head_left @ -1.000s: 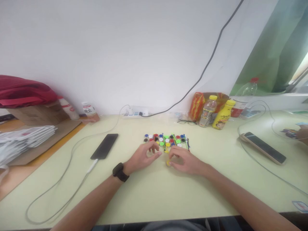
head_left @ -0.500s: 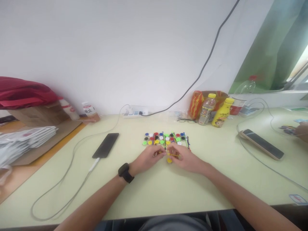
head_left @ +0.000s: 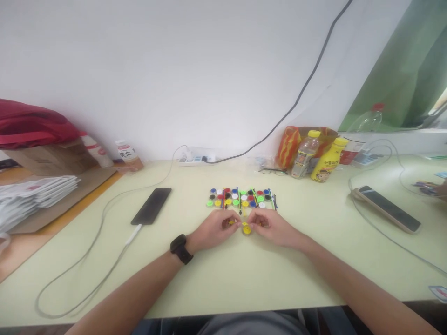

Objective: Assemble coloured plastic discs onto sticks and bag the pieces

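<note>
– Starting nearest, what is held?
– A thin yellow strip (head_left: 232, 223) is pinched by the left hand (head_left: 218, 230) and the right hand (head_left: 275, 228), fingers curled to thumbs.
– And the yellow disc (head_left: 247, 230)?
– It is seen between the 2 hands, beside the strip.
– Beyond?
– 3 rows of coloured discs (head_left: 245, 204) are laid on the table (head_left: 223, 284); farther, 2 yellow-capped bottles (head_left: 305, 156) are stood near the wall (head_left: 174, 70).

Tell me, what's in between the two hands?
In the head view, a round yellow piece sits between the left hand and the right hand. A thin yellow strip shows at its far edge.
</note>
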### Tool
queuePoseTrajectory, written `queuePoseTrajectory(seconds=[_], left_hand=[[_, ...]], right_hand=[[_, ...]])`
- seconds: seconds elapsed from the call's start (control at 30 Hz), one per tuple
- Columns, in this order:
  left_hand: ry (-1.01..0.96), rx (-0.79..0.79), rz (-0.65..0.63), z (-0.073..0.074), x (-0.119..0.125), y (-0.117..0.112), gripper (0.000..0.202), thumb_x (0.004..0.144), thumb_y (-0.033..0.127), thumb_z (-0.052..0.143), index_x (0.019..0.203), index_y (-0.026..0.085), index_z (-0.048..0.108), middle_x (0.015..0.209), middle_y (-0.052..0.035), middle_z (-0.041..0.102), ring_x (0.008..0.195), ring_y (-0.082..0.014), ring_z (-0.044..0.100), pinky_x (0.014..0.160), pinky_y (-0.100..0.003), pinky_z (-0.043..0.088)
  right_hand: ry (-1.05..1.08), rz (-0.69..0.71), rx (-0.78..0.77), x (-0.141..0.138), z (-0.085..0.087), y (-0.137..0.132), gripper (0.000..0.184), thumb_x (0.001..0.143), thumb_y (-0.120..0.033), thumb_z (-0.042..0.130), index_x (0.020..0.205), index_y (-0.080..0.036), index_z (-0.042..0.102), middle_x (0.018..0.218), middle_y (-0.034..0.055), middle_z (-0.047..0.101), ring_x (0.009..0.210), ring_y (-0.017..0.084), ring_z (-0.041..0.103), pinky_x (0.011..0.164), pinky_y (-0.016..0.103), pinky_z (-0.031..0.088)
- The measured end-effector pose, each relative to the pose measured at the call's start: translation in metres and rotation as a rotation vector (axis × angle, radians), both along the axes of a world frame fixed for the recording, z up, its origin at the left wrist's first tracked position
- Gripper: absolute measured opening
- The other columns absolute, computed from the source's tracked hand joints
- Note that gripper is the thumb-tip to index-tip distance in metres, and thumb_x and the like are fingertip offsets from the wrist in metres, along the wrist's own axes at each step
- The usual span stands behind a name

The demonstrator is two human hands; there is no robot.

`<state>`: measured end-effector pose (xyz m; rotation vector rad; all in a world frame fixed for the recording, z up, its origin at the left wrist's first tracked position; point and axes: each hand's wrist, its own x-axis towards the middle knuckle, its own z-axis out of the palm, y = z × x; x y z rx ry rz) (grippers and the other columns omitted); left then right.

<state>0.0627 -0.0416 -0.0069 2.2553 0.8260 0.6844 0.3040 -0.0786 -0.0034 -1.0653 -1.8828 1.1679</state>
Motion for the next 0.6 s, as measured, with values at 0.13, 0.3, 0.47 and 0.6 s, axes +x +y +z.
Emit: queuePoseTrajectory(seconds=[0.13,0.3,0.47,0.6], left_hand=[[0.024,-0.009,-0.011,0.0010,-0.0009,0.0000,0.022,0.101,0.035,0.059,0.097,0.020,0.074,0.075,-0.0015,0.066,0.065,-0.0136,0.055,0.060,-0.026,0.043],[0.031,-0.027,-0.025,-0.0003,-0.0014,0.0004,0.021,0.100,0.036,0.061,0.098,0.020,0.075,0.079,-0.0028,0.069,0.069,-0.0145,0.058,0.063,-0.026,0.045],[0.014,-0.013,-0.057,0.0024,-0.0015,-0.0007,0.022,0.097,0.038,0.066,0.105,0.020,0.074,0.081,-0.0028,0.070,0.069,-0.0143,0.058,0.063,-0.026,0.044],[0.042,0.029,-0.082,0.0049,-0.0016,0.0001,0.022,0.095,0.040,0.070,0.105,0.020,0.075,0.083,-0.0033,0.071,0.069,-0.0146,0.056,0.063,-0.027,0.043]], right_hand=[[0.030,0.021,-0.113,0.0014,0.0016,-0.0008,0.032,0.094,-0.051,0.067,0.094,-0.019,0.067,0.079,0.0018,0.065,0.067,0.014,0.059,0.064,0.029,0.049],[0.138,0.019,-0.235,-0.0003,-0.0006,0.0008,0.037,0.090,-0.054,0.072,0.098,-0.019,0.065,0.083,0.0043,0.071,0.075,0.019,0.070,0.073,0.036,0.058],[0.195,0.016,-0.234,-0.0031,-0.0028,0.0035,0.041,0.087,-0.057,0.074,0.096,-0.018,0.066,0.083,0.0033,0.070,0.075,0.019,0.072,0.075,0.037,0.059],[0.198,0.015,-0.251,-0.0037,-0.0055,0.0051,0.042,0.085,-0.057,0.077,0.095,-0.018,0.064,0.082,0.0021,0.069,0.067,0.016,0.069,0.068,0.033,0.057]])
